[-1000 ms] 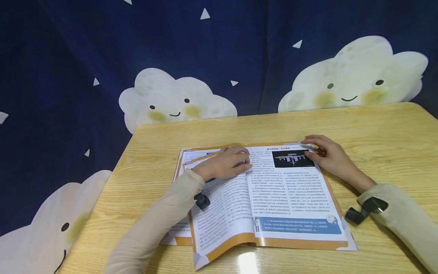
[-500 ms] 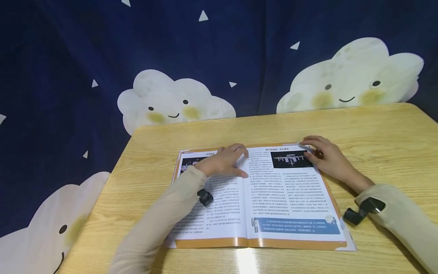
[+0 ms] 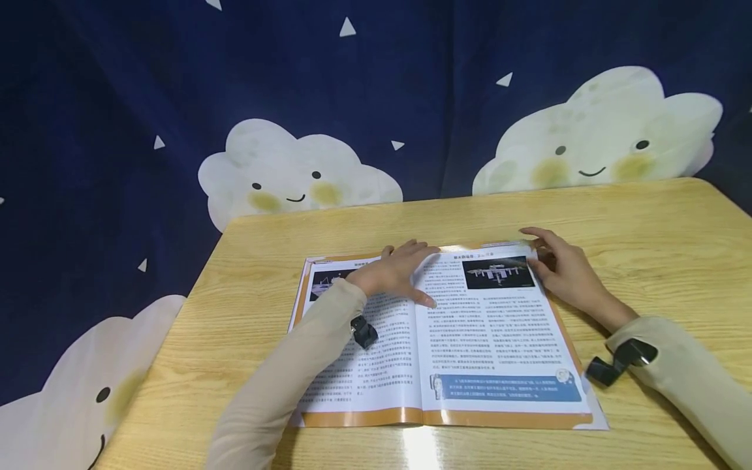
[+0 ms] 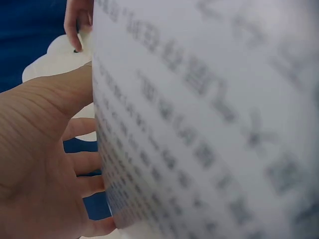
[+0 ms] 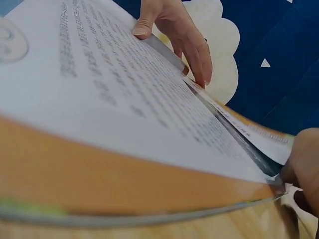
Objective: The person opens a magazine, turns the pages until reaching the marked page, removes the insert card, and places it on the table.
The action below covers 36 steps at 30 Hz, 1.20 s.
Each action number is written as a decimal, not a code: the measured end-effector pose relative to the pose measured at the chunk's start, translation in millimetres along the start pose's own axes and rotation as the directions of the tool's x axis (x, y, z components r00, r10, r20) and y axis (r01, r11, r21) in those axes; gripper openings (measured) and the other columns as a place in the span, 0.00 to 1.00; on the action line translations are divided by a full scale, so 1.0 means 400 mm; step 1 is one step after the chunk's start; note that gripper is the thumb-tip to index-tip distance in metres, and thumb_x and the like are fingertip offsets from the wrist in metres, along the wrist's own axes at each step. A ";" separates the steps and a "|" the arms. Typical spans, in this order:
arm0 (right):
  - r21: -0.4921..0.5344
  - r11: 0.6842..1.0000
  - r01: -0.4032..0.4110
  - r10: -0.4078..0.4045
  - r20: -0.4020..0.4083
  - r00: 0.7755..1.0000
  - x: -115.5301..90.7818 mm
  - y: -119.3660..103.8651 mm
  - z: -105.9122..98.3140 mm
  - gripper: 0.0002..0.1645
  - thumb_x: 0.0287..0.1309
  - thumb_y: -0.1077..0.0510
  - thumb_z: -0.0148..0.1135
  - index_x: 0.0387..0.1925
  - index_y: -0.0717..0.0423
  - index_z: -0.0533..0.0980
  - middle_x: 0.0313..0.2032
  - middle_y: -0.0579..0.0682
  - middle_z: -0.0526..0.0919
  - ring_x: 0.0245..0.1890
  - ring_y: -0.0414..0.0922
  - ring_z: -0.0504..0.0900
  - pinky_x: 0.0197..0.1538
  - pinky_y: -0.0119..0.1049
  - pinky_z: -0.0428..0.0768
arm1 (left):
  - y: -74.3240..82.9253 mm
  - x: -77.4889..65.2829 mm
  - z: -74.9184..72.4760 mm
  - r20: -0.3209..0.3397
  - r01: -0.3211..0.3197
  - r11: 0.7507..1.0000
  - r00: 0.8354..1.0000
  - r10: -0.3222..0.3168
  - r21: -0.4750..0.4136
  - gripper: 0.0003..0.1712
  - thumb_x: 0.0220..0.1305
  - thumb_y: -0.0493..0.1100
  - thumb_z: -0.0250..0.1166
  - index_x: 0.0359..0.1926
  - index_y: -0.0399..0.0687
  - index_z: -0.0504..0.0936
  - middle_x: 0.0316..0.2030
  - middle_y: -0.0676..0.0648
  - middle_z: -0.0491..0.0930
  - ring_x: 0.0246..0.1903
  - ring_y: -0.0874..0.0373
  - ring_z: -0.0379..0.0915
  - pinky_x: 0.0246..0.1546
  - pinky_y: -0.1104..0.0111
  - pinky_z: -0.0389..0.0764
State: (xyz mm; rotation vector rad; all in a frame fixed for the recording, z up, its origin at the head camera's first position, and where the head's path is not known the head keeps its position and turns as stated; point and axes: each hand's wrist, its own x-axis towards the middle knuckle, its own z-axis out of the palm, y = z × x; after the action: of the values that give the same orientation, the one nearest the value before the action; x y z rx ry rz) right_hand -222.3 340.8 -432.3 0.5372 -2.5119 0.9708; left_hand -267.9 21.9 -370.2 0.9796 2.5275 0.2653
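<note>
An opened magazine point(image 3: 493, 339) with orange borders lies flat on the wooden table, its printed text upside down in the head view. Across the upper part of its left page, near the fold, my left hand point(image 3: 396, 271) rests with the fingers spread and the thumb stretched out. My right hand point(image 3: 561, 271) is at the top right corner; thumb and curled fingers pinch the edge there, beside a dark spacecraft photo point(image 3: 499, 273). The right wrist view shows the right thumb against that edge point(image 5: 304, 164); the fingers beneath are partly hidden.
The light wooden table point(image 3: 235, 294) extends around the magazine on all sides. Behind it hangs a dark blue curtain point(image 3: 446, 98) with smiling clouds and white triangles. Black camera straps point(image 3: 623, 362) sit on both sleeved wrists.
The left page, lifted and curving a second ago, has come down flat on the left side. My left hand has since slid slightly right with its fingers spread. The right hand stays at its corner.
</note>
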 end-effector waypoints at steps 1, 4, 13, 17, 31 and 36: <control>0.013 1.000 -0.016 0.016 -0.015 1.000 -0.001 0.000 0.000 0.33 0.53 0.77 0.60 0.61 0.59 0.71 0.40 0.59 0.81 0.34 0.45 0.82 0.36 0.17 0.70 | 0.000 0.001 0.000 0.000 -0.002 1.000 1.000 0.002 -0.002 0.62 0.49 0.66 0.71 0.76 0.58 0.46 0.76 0.47 0.42 0.75 0.50 0.29 0.69 0.42 0.36; 0.046 0.998 -0.036 0.039 -0.051 0.998 -0.005 -0.001 0.000 0.25 0.54 0.77 0.59 0.54 0.60 0.77 0.39 0.59 0.82 0.34 0.34 0.79 0.35 0.14 0.71 | -0.001 0.003 0.001 -0.008 -0.004 1.000 1.000 0.004 0.000 0.63 0.47 0.67 0.72 0.76 0.57 0.47 0.76 0.49 0.44 0.75 0.50 0.30 0.69 0.43 0.37; 0.126 0.984 -0.126 0.133 -0.054 0.990 -0.007 -0.011 -0.006 0.15 0.64 0.66 0.58 0.52 0.63 0.78 0.43 0.62 0.81 0.35 0.23 0.74 0.36 0.15 0.70 | -0.006 -0.003 0.004 -0.080 -0.053 0.997 0.996 0.048 -0.057 0.62 0.46 0.63 0.75 0.76 0.57 0.50 0.75 0.48 0.47 0.75 0.49 0.32 0.71 0.47 0.37; 0.162 0.960 -0.229 0.239 -0.045 0.970 -0.006 -0.015 -0.012 0.20 0.72 0.53 0.50 0.57 0.61 0.74 0.46 0.61 0.79 0.38 0.23 0.72 0.39 0.19 0.68 | -0.011 -0.004 0.008 -0.129 -0.079 0.995 0.989 0.070 -0.064 0.58 0.51 0.62 0.73 0.75 0.56 0.51 0.75 0.48 0.48 0.74 0.49 0.36 0.71 0.47 0.39; 0.252 0.935 -0.250 0.259 -0.004 0.966 -0.001 -0.021 -0.020 0.29 0.77 0.48 0.31 0.58 0.59 0.74 0.50 0.59 0.79 0.44 0.36 0.77 0.40 0.25 0.72 | -0.007 -0.008 0.003 -0.164 -0.082 0.990 0.984 0.063 -0.114 0.34 0.76 0.62 0.30 0.72 0.53 0.62 0.69 0.45 0.59 0.70 0.51 0.49 0.70 0.53 0.43; 0.259 0.929 -0.266 0.269 0.027 0.963 -0.001 -0.021 -0.019 0.28 0.77 0.48 0.34 0.57 0.60 0.75 0.53 0.59 0.79 0.46 0.30 0.77 0.46 0.20 0.73 | -0.008 -0.007 0.002 -0.187 -0.118 0.987 0.978 0.096 -0.113 0.34 0.77 0.60 0.29 0.66 0.48 0.69 0.63 0.46 0.68 0.67 0.54 0.57 0.70 0.54 0.46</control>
State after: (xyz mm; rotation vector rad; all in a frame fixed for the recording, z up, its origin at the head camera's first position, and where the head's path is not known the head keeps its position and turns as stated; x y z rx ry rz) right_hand -216.3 340.6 -422.6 0.2636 -2.5079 1.4151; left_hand -267.4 17.6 -370.9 1.0884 2.5855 0.5598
